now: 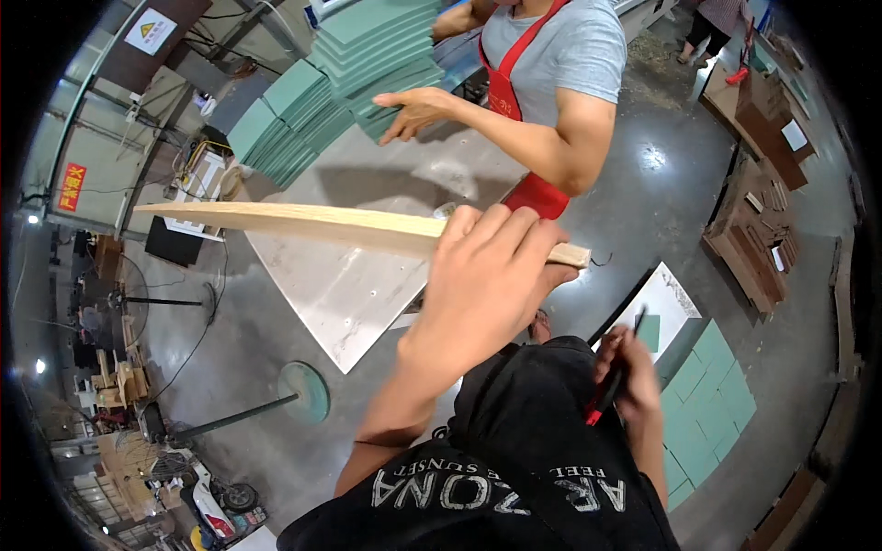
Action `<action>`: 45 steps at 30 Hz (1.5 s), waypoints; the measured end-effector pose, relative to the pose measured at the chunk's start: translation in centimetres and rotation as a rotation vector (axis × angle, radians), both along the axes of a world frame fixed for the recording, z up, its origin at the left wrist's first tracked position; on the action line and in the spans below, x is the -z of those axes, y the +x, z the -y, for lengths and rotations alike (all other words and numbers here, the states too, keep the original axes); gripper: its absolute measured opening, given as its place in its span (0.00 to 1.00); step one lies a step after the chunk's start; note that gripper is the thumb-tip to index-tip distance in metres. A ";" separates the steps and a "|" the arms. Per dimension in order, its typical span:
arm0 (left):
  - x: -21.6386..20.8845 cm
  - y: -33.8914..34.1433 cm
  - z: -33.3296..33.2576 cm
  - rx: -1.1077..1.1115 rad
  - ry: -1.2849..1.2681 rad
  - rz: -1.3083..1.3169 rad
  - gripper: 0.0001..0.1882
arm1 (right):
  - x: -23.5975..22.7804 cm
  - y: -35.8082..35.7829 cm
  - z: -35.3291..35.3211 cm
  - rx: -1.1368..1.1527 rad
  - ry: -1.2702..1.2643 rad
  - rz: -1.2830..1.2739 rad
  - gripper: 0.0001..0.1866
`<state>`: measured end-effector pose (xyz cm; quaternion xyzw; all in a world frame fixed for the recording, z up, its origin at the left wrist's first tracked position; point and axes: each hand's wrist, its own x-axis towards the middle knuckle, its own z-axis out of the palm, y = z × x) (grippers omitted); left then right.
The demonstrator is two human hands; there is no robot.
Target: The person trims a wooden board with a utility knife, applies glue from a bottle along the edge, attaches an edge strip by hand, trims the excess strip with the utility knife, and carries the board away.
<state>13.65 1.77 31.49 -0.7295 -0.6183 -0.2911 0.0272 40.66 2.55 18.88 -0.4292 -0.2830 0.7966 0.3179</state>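
My left hand (487, 275) is wrapped over a long, pale wooden strip (349, 228), near its right end. The strip is held raised and stretches away to the left, above a worn white tabletop (344, 317). Lower at the right, by my body, my right hand (634, 375) is closed round a slim black tool with a red end (602, 404). Motion blurs that hand, and the tool's exact kind cannot be made out. Across the table, a co-worker's open hand (418, 112) is beside tall stacks of green boards (377, 55).
The co-worker in a grey shirt and red apron (501, 92) stands close ahead. More green boards (707, 395) lie at the right near a white panel (666, 298). Brown board stacks (753, 234) stand farther right. A round-based stand (303, 392) and a scooter (211, 505) are at the left.
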 end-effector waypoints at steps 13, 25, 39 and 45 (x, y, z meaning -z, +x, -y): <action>-2.1 -2.6 -0.2 0.294 -0.213 0.066 0.31 | -14.2 -7.2 4.0 0.068 0.824 1.004 0.21; -2.0 -2.8 1.3 0.415 -0.254 -0.019 0.27 | -16.0 -11.8 7.0 0.005 0.781 1.374 0.14; -0.9 -2.2 1.4 0.375 -0.225 0.033 0.27 | -15.8 -12.4 7.5 -0.007 0.760 1.470 0.13; -1.0 -2.2 1.5 0.374 -0.241 0.012 0.27 | -16.3 -12.8 7.4 -0.010 0.730 1.518 0.12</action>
